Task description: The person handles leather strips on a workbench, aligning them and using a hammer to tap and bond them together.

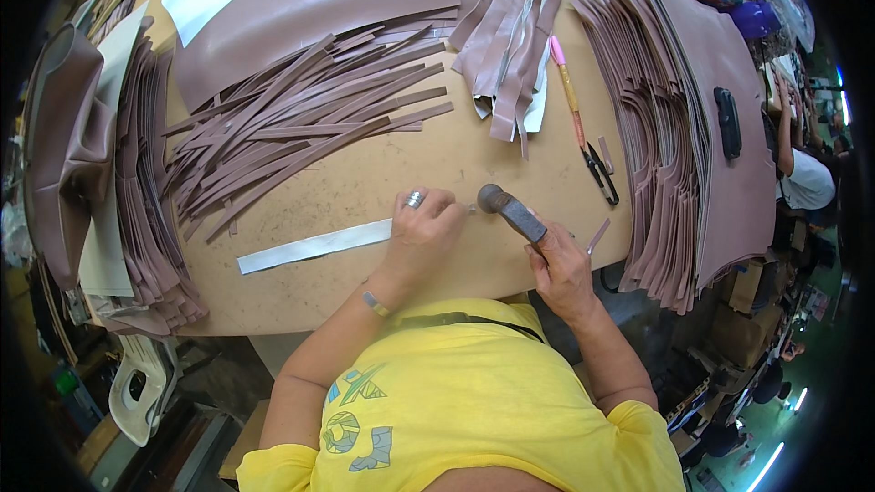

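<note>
My left hand point(425, 230), a silver ring on one finger, is closed over the right end of a flat pale strip point(314, 246) with a white face. The rest of that strip lies on the table, reaching left. My right hand point(563, 269) grips a hammer point(522, 217) near its metal head, whose round face points toward my left fingertips without touching them. A tiny pale bit point(472, 208) lies between the fingertips and the hammer; I cannot make out what it is.
Narrow mauve strips point(301, 123) lie heaped at the left, before large mauve sheets point(319, 9). Wider strips point(515, 46) hang together at the back. Thread snips point(600, 173) and a pink-capped pen point(558, 51) lie nearby. Stacked mauve pieces point(661, 128) stand at the right.
</note>
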Action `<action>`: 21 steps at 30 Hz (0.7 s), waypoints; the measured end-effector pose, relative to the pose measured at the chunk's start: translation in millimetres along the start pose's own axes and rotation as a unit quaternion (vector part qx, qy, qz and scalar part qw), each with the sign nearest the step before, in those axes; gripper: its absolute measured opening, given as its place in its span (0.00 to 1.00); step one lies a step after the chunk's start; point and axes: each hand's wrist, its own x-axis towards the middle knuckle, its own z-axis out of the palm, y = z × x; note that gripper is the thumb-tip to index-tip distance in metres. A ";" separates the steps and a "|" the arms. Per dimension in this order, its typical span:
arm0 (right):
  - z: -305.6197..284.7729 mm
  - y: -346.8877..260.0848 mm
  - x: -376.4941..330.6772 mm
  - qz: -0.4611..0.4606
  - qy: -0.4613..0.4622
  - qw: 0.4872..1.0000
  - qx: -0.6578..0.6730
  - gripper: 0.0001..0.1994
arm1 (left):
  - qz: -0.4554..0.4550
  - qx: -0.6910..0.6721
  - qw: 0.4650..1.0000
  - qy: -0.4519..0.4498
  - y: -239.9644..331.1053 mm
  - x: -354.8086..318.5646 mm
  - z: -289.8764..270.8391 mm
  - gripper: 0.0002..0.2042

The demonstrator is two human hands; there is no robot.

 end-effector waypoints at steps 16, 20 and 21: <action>3.5 -1.8 3.2 -0.045 0.013 0.998 -0.041 0.29 | 0.004 0.029 0.999 -0.015 2.1 0.0 2.4 0.10; 5.3 0.5 1.6 -0.045 0.009 0.998 -0.046 0.30 | 0.005 0.028 0.999 -0.013 1.8 -0.2 2.6 0.10; 5.0 0.6 1.5 -0.045 0.006 0.998 -0.049 0.30 | 0.005 0.026 1.000 -0.013 1.9 -0.1 2.4 0.10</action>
